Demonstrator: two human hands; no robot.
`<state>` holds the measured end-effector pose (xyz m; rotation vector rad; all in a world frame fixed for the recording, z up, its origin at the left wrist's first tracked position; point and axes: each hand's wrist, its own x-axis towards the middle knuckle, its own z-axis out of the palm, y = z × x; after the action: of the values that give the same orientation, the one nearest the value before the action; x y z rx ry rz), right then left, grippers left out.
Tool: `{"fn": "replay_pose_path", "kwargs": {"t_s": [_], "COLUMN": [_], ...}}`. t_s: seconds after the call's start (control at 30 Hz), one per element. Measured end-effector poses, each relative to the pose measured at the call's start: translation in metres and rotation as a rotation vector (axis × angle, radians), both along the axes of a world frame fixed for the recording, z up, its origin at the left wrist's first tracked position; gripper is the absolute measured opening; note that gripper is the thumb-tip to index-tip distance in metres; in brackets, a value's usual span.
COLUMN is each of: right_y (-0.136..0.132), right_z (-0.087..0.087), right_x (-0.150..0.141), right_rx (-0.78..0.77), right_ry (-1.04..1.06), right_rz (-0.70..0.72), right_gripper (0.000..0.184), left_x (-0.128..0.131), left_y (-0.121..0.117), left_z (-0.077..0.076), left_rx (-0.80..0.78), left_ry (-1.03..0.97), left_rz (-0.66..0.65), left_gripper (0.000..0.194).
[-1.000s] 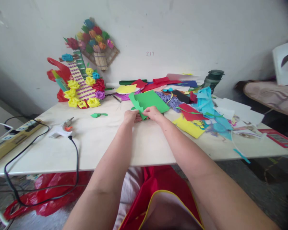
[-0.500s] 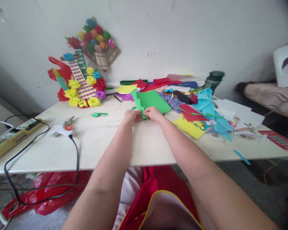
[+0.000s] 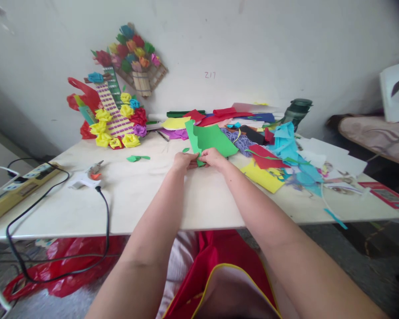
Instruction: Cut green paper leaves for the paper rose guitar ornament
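Note:
A sheet of green paper (image 3: 214, 139) stands tilted over the table, with its left side folded into a narrow upright strip. My left hand (image 3: 186, 161) is closed on the lower left edge of that strip. Against it, my right hand (image 3: 213, 157) pinches the same paper near the fold. The fingertips of both hands nearly meet, and the paper's lower corner pokes out between them. Left of my hands lie a small green paper leaf (image 3: 185, 150) and some green cut pieces (image 3: 137, 158).
A glue gun (image 3: 86, 178) with a black cord lies left, near a power strip (image 3: 23, 186). Paper flowers (image 3: 131, 141) stand at the back left. Coloured paper sheets (image 3: 262, 176), purple yarn (image 3: 239, 141) and a dark bottle (image 3: 296, 113) crowd the right side.
The green paper's left strip has turned more upright and shifted slightly right. Both hands have barely moved and keep their hold on the paper.

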<state>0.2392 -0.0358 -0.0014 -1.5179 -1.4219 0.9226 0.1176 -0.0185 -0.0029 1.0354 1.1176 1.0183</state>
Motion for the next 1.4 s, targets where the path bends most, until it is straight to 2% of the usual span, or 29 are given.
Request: {"fn": "replay_pose_path", "kwargs": {"t_s": [0.1, 0.33, 0.67, 0.83, 1.03, 1.13, 1.2, 1.27, 1.33, 1.4], "right_y": [0.001, 0.005, 0.009, 0.008, 0.012, 0.013, 0.012, 0.009, 0.004, -0.001], "right_z": [-0.001, -0.004, -0.006, -0.003, -0.006, -0.008, -0.006, -0.003, 0.001, 0.004], "right_x": [0.0, -0.001, 0.001, 0.002, 0.003, 0.004, 0.004, 0.004, 0.002, -0.002], "right_rx": [-0.002, 0.028, 0.03, 0.023, 0.129, 0.171, 0.188, 0.162, 0.055, -0.09], "right_ry": [0.036, -0.025, -0.05, -0.143, -0.315, -0.339, -0.322, -0.255, -0.118, 0.044], "right_rz": [-0.004, -0.005, 0.025, 0.047, -0.006, -0.055, -0.112, -0.138, -0.1, -0.035], "right_gripper": [0.029, 0.028, 0.023, 0.016, 0.03, 0.026, 0.017, 0.027, 0.041, 0.045], "left_x": [0.0, 0.002, 0.004, 0.006, 0.006, 0.005, 0.004, 0.003, 0.003, 0.003], "left_y": [0.0, 0.0, 0.006, 0.005, 0.004, 0.007, 0.009, 0.012, 0.013, 0.013], "left_z": [0.0, 0.0, -0.01, -0.011, -0.009, -0.008, -0.009, -0.009, -0.01, -0.009], "left_rx": [0.011, 0.015, 0.057, 0.076, 0.098, 0.133, 0.159, 0.176, 0.177, 0.161], "left_ry": [-0.009, -0.009, -0.013, -0.02, -0.058, -0.077, -0.118, -0.175, -0.238, -0.305], "left_rz": [0.005, 0.028, 0.083, 0.123, 0.194, 0.245, 0.273, 0.294, 0.32, 0.347], "left_gripper": [0.021, 0.021, 0.02, 0.021, 0.02, 0.017, 0.015, 0.014, 0.015, 0.016]}}
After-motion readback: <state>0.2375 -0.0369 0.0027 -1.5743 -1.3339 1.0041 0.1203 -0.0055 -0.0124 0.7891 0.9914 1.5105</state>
